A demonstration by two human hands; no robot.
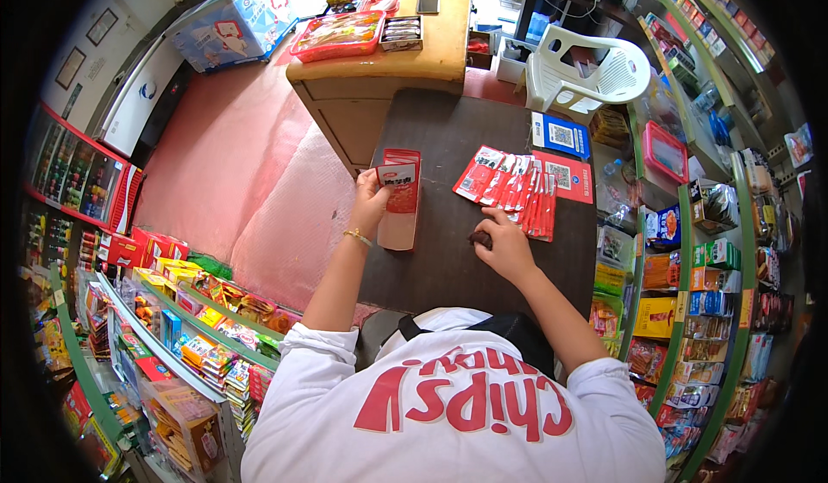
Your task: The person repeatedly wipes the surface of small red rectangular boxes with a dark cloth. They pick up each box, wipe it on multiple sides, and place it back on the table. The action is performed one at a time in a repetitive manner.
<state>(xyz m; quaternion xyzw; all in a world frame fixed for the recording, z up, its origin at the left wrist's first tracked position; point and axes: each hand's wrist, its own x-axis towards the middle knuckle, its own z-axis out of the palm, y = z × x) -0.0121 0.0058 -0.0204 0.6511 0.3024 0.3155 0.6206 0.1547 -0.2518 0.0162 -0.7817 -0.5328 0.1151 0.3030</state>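
Observation:
On the dark table stands a narrow open carton with red-and-white snack packets in its far part. My left hand grips a red snack packet by its upper left edge, at the carton. To the right, several overlapping red-and-white packets lie fanned out. My right hand is at their near edge, its fingers curled around a small dark brown object that I cannot identify.
A blue code card and a red code card lie along the table's right edge. Beyond are a wooden counter and a white plastic chair. Snack shelves stand close on the right, with more shelves at the lower left.

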